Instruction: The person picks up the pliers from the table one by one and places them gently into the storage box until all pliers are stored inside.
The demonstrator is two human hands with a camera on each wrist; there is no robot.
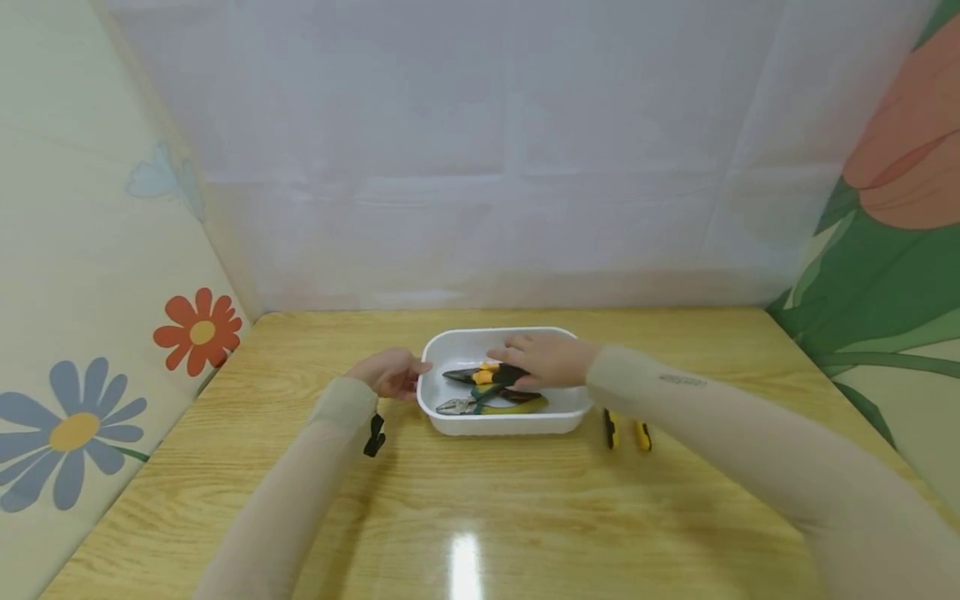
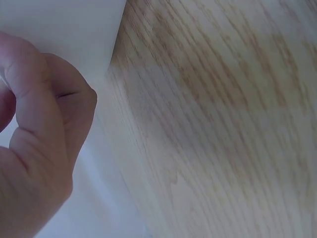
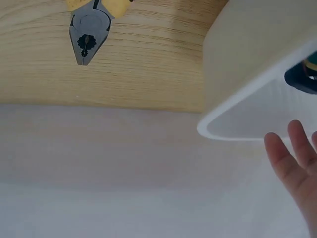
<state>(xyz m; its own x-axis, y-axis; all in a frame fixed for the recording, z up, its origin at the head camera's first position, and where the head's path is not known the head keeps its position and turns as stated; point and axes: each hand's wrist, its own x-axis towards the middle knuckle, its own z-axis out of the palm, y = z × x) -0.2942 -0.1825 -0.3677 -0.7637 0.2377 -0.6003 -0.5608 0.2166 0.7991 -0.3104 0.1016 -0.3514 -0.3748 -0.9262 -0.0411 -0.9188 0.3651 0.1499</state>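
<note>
A white plastic basin [image 1: 504,425] sits on the wooden table, holding several pliers. My left hand [image 1: 388,373] grips its left rim, thumb over the edge and fingers curled outside, as the left wrist view also shows. Over the basin's right half is my right hand [image 1: 553,360], its visible fingers extended and spread in the right wrist view. Below those fingers lie black-and-orange pliers [image 1: 486,377]; whether they touch is hidden. Nearer the front are green-and-yellow pliers [image 1: 456,406] with silver jaws.
Yellow-and-black-handled pliers [image 1: 643,436] lie on the table [image 1: 525,508] just right of the basin, partly under the right forearm; their grey head [image 3: 90,29] shows in the right wrist view. A white sheet [image 1: 480,208] hangs behind, with flower-patterned panels at both sides.
</note>
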